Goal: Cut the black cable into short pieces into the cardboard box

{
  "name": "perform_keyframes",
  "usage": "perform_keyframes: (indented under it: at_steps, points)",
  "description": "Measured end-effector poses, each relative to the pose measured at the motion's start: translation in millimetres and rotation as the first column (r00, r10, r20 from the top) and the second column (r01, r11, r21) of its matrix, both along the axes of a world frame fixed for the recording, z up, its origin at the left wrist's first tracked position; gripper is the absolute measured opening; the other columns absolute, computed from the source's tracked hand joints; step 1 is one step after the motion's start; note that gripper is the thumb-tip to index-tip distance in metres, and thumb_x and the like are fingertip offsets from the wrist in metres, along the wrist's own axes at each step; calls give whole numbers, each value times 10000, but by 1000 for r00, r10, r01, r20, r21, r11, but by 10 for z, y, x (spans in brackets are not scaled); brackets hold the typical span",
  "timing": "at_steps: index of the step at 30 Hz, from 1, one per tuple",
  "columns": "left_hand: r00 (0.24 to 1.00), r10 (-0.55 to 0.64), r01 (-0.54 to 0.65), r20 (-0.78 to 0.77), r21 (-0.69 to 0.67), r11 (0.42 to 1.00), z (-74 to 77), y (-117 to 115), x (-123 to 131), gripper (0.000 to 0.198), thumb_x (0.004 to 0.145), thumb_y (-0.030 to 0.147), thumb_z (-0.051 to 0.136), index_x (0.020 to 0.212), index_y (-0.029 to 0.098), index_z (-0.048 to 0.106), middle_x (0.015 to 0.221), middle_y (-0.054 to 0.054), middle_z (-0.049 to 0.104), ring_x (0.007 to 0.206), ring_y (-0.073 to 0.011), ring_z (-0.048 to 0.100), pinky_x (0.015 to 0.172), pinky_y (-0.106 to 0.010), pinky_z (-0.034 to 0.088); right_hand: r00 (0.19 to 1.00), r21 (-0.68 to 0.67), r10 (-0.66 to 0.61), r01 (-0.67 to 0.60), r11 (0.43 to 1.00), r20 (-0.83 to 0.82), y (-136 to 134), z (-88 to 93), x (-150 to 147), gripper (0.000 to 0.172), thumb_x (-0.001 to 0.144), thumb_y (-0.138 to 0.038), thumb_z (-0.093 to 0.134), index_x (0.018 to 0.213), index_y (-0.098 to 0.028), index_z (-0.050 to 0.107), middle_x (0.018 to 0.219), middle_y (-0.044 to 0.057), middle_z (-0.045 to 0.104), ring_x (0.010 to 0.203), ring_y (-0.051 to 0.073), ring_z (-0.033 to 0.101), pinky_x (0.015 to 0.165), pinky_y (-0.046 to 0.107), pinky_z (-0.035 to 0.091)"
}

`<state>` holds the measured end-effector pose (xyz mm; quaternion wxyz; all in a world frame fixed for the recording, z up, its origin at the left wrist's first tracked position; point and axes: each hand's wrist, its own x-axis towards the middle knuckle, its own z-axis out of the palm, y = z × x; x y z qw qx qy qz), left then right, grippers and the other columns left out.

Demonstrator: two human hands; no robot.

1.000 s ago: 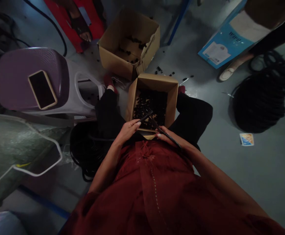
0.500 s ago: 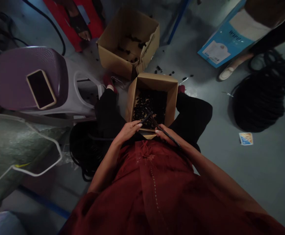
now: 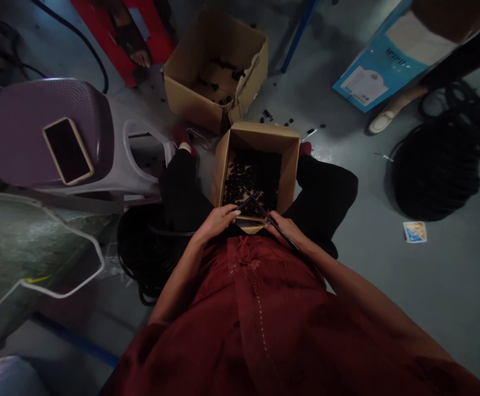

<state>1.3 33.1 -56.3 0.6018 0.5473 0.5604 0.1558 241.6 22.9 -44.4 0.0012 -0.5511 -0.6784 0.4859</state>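
I sit with an open cardboard box [image 3: 291,144] between my knees, filled with several small black parts. My left hand [image 3: 219,218] is closed on a thin black cable end [image 3: 246,202] at the box's near rim. My right hand [image 3: 286,229] is closed on a second black cable [image 3: 264,212] that runs back along my right forearm. The two cable ends cross just above the box's near edge. My red garment fills the lower part of the view.
A second cardboard box [image 3: 190,91] holding a few black parts stands further away. A purple plastic stool [image 3: 21,121] with a phone [image 3: 67,150] on it is at left. Black cable coils lie at right [image 3: 437,165] and under my left side [image 3: 144,258]. Another person's feet show at the top.
Both hands have shifted slightly toward the box's near rim, and the crossed cable ends have moved a little. The hold on the cables is unchanged.
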Motion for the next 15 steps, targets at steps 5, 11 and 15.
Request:
perform_keyframes:
  at_steps: [5, 11, 15]
  points:
    - [998, -21, 23, 54, -36, 999, -11, 2, -1, 314, 831, 425, 425, 801, 147, 568, 607, 35, 480, 474, -60, 365, 459, -186, 280, 997, 10, 22, -23, 1000, 71, -21, -52, 14, 161, 825, -348, 415, 923, -230, 467, 695, 6, 575, 601, 157, 539, 568, 239, 346]
    - [998, -24, 26, 66, -35, 999, -13, -1, -24, 318, 828, 428, 427, 811, 147, 575, 598, 37, 472, 466, -59, 365, 445, -184, 276, 995, 21, 22, -24, 999, 92, -45, -106, 28, 148, 828, -343, 422, 914, -236, 477, 660, -2, 566, 578, 147, 526, 546, 227, 328]
    - [999, -34, 34, 22, -17, 999, -29, -3, -39, 352, 835, 443, 418, 865, 143, 601, 609, 32, 479, 488, -67, 376, 465, -185, 289, 993, 44, 22, -27, 999, 113, -48, -128, 34, 162, 828, -346, 429, 912, -229, 503, 667, 10, 579, 582, 150, 529, 544, 229, 322]
